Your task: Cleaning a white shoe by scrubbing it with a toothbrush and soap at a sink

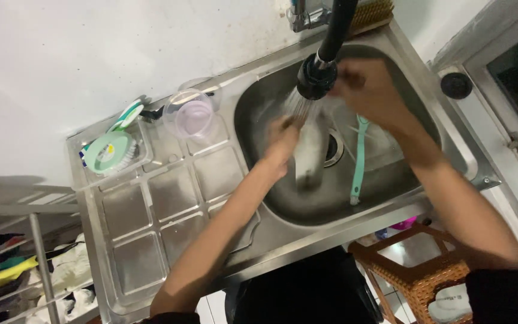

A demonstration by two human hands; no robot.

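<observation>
Hands blur under the tap [317,75]: left hand [282,139] grips a pale object [309,157]; right hand [367,90] grip unclear; sink [451,153] rim close.

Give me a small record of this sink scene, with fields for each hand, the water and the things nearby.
place: stainless steel sink with a ribbed drainboard
water: running from the black faucet spray head
left hand: under the spray, holding a blurred pale object; its kind cannot be told
right hand: beside the spray head, blurred
in basin: mint green long-handled brush, lying by the drain
on drainboard: clear plastic cup; round mint green scrub brush
</observation>
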